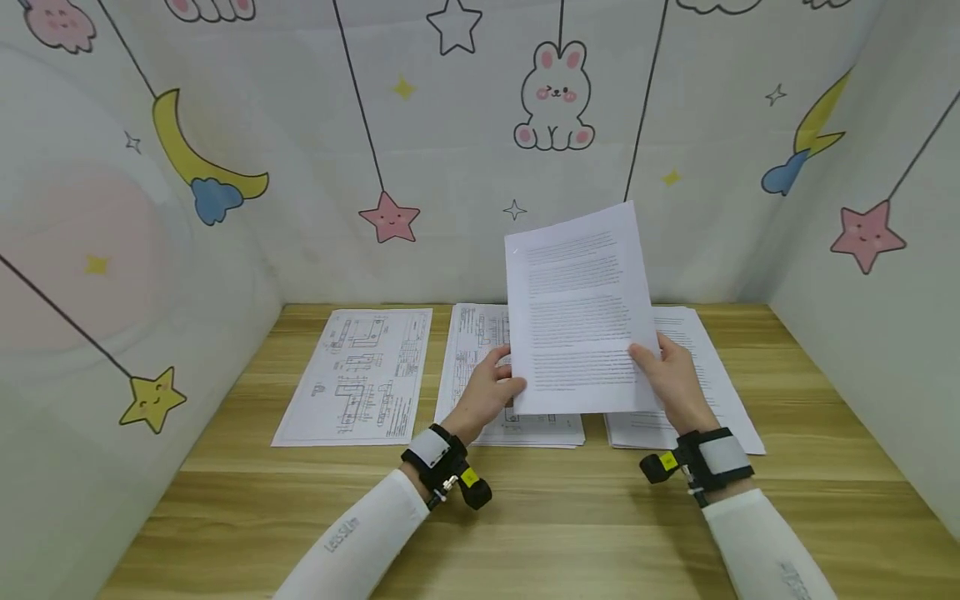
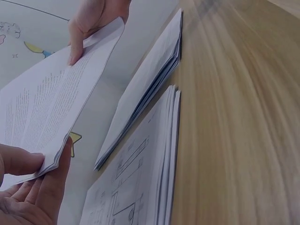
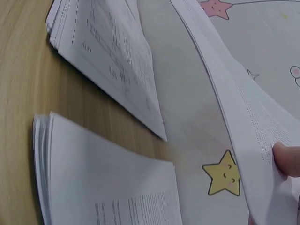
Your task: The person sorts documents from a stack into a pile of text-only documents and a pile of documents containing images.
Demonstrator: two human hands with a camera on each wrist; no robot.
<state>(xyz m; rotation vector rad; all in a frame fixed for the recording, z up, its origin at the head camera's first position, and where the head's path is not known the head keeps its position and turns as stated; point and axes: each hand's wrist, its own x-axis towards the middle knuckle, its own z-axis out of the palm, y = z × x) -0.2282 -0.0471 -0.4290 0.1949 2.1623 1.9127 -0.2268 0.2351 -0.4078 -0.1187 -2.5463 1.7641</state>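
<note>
Both hands hold up a thin stack of printed text sheets [image 1: 577, 317], tilted toward the head camera above the table. My left hand [image 1: 483, 396] pinches its lower left corner, thumb in front and fingers behind; the left wrist view shows several layered edges there. On the lower right edge my right hand [image 1: 672, 379] grips with the thumb [image 3: 287, 159] on the printed face. Below and behind the held sheets lie a stack of technical drawings [image 1: 528, 429], partly covered, and a stack of text pages [image 1: 712, 392] at the right.
At the left on the wood-grain table [image 1: 555, 517] lies another drawing sheet [image 1: 352, 375]. A white cartoon-printed curtain [image 1: 465, 142] stands behind the table and along both sides. Each wrist wears a strapped camera, such as the left one [image 1: 450, 467].
</note>
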